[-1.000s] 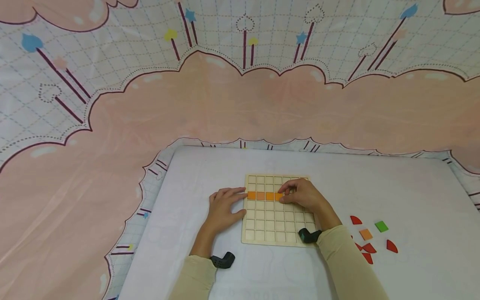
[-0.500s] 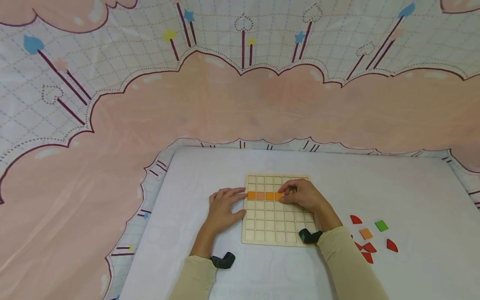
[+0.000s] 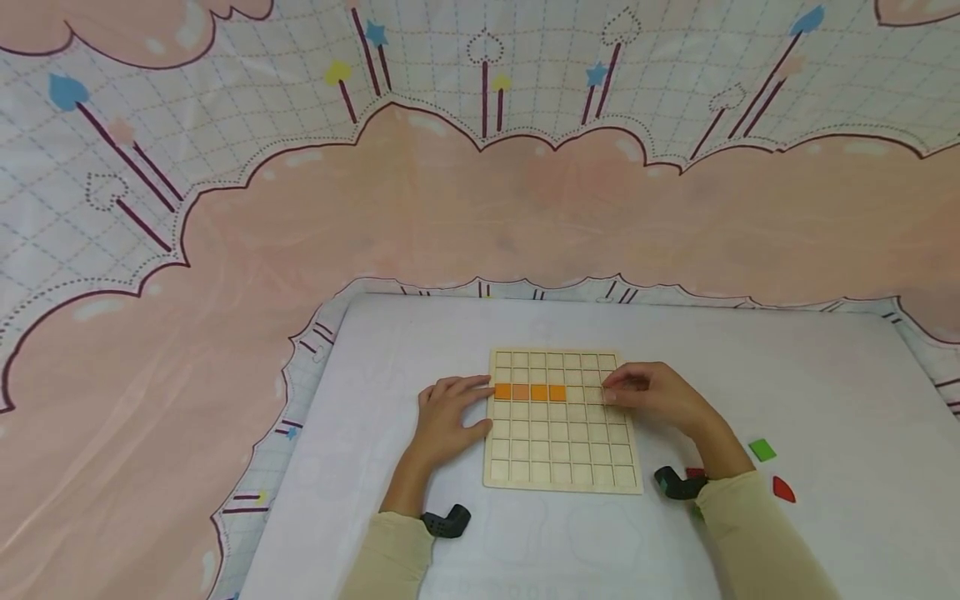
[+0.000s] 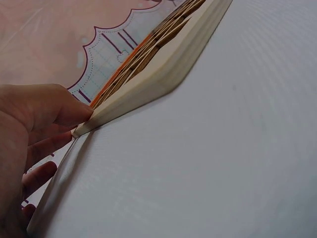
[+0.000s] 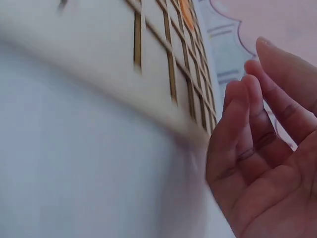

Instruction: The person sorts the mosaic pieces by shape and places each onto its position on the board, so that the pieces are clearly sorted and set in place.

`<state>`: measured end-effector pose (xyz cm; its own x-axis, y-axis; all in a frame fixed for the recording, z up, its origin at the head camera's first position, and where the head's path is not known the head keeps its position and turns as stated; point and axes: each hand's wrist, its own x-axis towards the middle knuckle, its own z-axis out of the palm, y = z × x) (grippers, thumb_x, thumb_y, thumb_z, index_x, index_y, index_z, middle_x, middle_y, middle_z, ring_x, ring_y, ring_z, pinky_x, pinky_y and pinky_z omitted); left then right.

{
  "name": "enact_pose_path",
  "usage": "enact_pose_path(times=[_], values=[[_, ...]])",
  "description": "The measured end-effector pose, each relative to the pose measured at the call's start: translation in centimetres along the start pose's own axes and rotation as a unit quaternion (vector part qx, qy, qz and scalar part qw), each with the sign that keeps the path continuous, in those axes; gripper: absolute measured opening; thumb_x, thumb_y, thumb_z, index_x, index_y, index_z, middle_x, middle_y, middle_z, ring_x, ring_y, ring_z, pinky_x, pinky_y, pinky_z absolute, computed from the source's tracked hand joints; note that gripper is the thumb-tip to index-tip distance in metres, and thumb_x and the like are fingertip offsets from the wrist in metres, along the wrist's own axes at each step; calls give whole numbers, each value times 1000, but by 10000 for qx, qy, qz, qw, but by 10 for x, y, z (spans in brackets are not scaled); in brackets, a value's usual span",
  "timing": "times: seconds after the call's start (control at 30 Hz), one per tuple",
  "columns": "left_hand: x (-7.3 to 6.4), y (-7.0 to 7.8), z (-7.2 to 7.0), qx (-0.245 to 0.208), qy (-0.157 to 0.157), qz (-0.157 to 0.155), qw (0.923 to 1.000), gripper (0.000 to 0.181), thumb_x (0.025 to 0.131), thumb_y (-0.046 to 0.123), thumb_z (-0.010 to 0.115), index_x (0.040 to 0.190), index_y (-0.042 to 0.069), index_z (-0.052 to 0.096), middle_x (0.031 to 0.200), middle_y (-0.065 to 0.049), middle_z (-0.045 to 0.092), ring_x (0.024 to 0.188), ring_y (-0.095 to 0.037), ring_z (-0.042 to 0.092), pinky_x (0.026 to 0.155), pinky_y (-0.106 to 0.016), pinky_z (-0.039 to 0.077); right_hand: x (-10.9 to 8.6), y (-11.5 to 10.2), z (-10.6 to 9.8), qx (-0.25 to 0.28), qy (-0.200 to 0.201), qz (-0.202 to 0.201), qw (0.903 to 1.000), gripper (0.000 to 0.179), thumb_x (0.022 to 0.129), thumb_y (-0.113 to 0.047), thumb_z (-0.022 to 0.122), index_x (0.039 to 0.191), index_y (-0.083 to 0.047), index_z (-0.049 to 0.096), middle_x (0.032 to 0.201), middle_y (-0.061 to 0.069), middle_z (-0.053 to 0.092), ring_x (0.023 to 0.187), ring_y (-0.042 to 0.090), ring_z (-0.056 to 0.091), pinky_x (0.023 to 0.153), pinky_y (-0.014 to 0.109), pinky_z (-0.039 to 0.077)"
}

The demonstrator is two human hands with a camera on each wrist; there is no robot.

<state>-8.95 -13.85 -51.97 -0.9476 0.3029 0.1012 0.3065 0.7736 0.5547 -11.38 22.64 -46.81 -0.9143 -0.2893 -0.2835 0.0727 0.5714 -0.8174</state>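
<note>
A pale wooden grid board (image 3: 538,451) lies flat on the table. Several orange square tiles (image 3: 538,392) fill the left part of its third row from the far edge. My left hand (image 3: 447,417) rests against the board's left edge with fingers spread; in the left wrist view its thumb touches the board's side. My right hand (image 3: 656,392) hovers at the board's right edge. Its fingers are loosely bent, and the right wrist view shows nothing between them.
To the right lie a green square tile (image 3: 762,450) and a red curved piece (image 3: 783,489) on the white table (image 3: 360,358). Other pieces are partly hidden by the right forearm. A black wrist device (image 3: 447,522) sits on the left wrist.
My right hand has left the last orange tile and moved right to the board's edge. The tile stays in its cell. My left hand has not moved.
</note>
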Motion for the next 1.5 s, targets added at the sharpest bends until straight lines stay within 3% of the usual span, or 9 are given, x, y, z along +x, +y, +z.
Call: enact_pose_path(times=[0.23, 0.43, 0.8, 1.0, 1.1, 1.27, 1.5], values=[[0, 1, -1, -57, 19, 2, 10000, 46, 84, 30, 76, 129, 24, 72, 147, 9, 59, 132, -24, 48, 109, -59, 25, -31, 13, -33, -348, -34, -11, 9994, 25, 92, -30, 75, 111, -14, 76, 112, 5, 73, 101, 19, 62, 80, 26, 54], [0, 1, -1, -67, -10, -2, 10000, 46, 84, 29, 75, 130, 24, 72, 147, 8, 59, 133, -24, 47, 109, -59, 25, -56, 29, -55, -745, -103, 422, 9963, 24, 91, -35, 75, 109, -18, 78, 117, 4, 72, 103, 19, 61, 79, 30, 54], [1, 2, -1, -51, 0, 85, 10000, 46, 85, 29, 76, 130, 23, 71, 147, 9, 59, 133, -24, 48, 109, -59, 26, -87, 63, -91, -1017, -587, 545, 9916, 23, 88, -30, 78, 107, -18, 77, 114, 3, 70, 102, 12, 56, 82, 38, 50], [1, 3, -1, -61, 8, 89, 9999, 46, 84, 29, 76, 129, 23, 72, 146, 8, 60, 133, -25, 48, 109, -59, 26, -93, 76, -97, -984, -857, 227, 9912, 19, 83, -25, 81, 101, -20, 78, 113, -1, 69, 104, -2, 51, 87, 41, 46], [0, 3, -2, -45, 13, 93, 9999, 45, 84, 28, 76, 129, 23, 72, 146, 8, 60, 133, -25, 48, 109, -59, 26, -93, 80, -96, -1091, -982, -22, 9892, 18, 82, -25, 82, 100, -22, 79, 112, -4, 68, 104, -7, 48, 87, 34, 47], [0, 2, -2, -33, 15, 58, 10000, 45, 84, 29, 76, 129, 23, 72, 146, 8, 60, 133, -24, 48, 109, -59, 26, -92, 80, -93, -1368, -1034, -367, 9845, 18, 79, -25, 84, 97, -26, 79, 107, -6, 65, 104, -6, 46, 83, 28, 47], [-1, 2, -3, -49, 24, 83, 10000, 45, 84, 28, 76, 129, 23, 72, 146, 7, 60, 132, -25, 48, 108, -60, 25, -89, 82, -90, -1580, -939, -274, 9826, 16, 79, -27, 84, 92, -28, 76, 103, -8, 63, 103, -4, 47, 86, 32, 47]])
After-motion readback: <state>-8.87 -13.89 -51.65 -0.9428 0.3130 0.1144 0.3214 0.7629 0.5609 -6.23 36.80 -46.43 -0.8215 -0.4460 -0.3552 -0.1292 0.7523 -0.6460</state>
